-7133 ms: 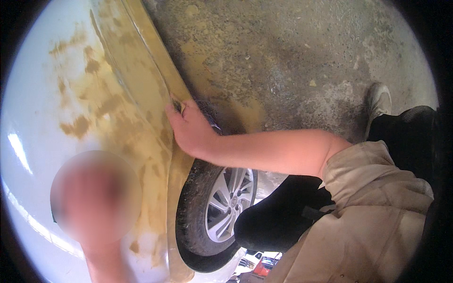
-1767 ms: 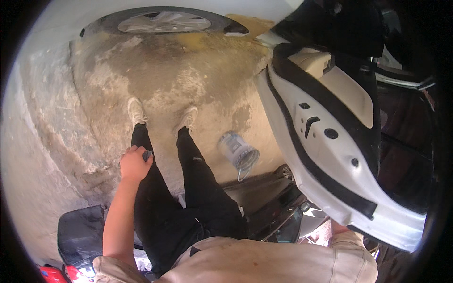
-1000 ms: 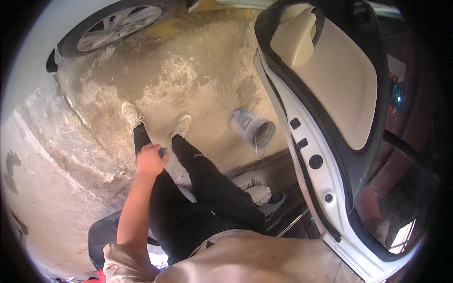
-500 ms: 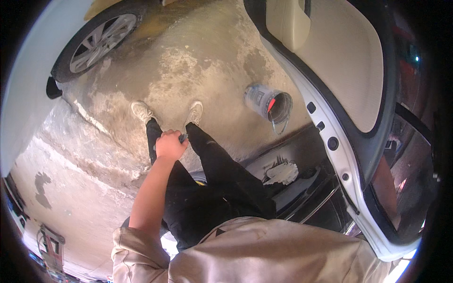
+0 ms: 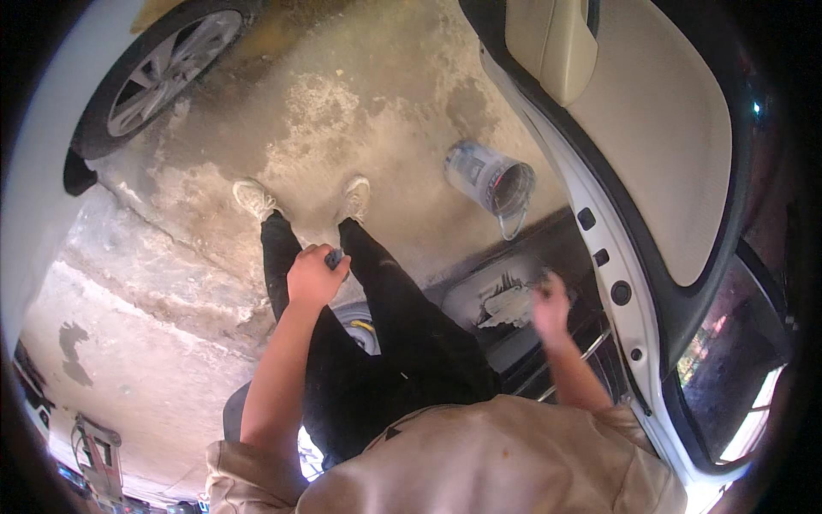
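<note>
In front of my legs, my left hand (image 5: 315, 276) is closed around a small dark grey object (image 5: 333, 259); its kind is not clear, and only one end sticks out past the fingers. My right hand (image 5: 550, 304), smeared by motion, is over the black car panel (image 5: 467, 300) at the right. Beside its fingers is a whitish, rough-edged patch (image 5: 507, 307) on a dull grey area of that panel. Something dark shows at the right fingertips, too blurred to name.
A grey bucket (image 5: 479, 176) with a wire handle lies tipped on the stained concrete floor (image 5: 385, 128). An open car door (image 5: 651, 137) with beige lining stands at the right. A car wheel (image 5: 175, 73) is at the upper left. A jack-like device (image 5: 101, 458) stands lower left.
My right hand has come into view over the black panel. The red thing seen inside the bucket no longer shows. My left hand has shifted slightly; the door appears farther right.
</note>
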Demonstrator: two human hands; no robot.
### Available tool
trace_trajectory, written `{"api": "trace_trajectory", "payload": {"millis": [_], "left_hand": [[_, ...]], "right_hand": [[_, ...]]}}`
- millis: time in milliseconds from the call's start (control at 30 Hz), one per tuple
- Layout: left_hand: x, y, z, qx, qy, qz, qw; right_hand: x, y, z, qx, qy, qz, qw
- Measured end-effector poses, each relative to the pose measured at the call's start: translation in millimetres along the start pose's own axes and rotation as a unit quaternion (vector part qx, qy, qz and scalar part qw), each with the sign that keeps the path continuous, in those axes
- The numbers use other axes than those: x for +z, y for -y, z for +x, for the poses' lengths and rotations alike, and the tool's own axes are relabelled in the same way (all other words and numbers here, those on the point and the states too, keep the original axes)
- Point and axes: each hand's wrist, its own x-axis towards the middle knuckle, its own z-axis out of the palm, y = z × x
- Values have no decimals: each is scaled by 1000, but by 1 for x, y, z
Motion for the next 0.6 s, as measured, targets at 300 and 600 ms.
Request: {"api": "trace_trajectory", "payload": {"millis": [300,600], "left_hand": [[27,53,51,-250,11,-517,818],[105,47,105,-367,-13,-625,688]], "right_hand": [[195,229,-35,-313,160,213,911],[217,305,30,-270,326,444,790]]}}
